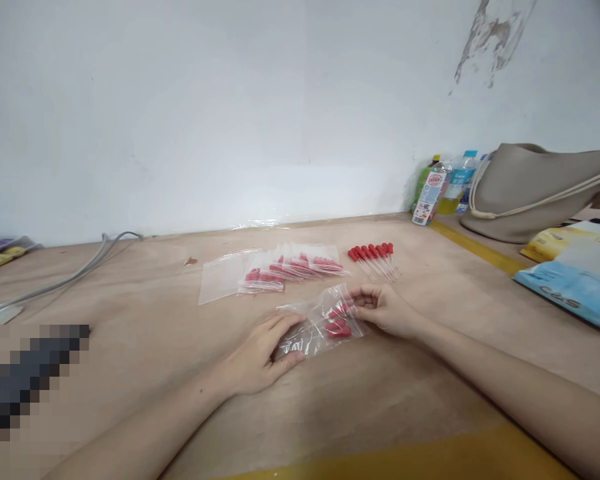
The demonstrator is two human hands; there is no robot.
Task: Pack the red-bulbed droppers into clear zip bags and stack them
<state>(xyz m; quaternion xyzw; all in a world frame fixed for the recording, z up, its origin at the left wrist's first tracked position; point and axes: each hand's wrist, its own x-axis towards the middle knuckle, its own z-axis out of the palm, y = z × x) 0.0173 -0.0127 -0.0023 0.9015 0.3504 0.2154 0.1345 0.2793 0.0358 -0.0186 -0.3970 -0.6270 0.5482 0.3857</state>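
Both hands (260, 357) hold clear bag (310, 330) of red droppers (339, 327).

Clear bag (314, 328), red droppers (339, 327) inside; tan wood table (380, 400), yellow stripe (475, 248); beige handbag (535, 193).

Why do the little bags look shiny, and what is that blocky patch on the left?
Head view: soft, even light glints off the clear plastic bag between both hands; the wide lens stretches the edges; the blocky patch is deliberate pixelation.
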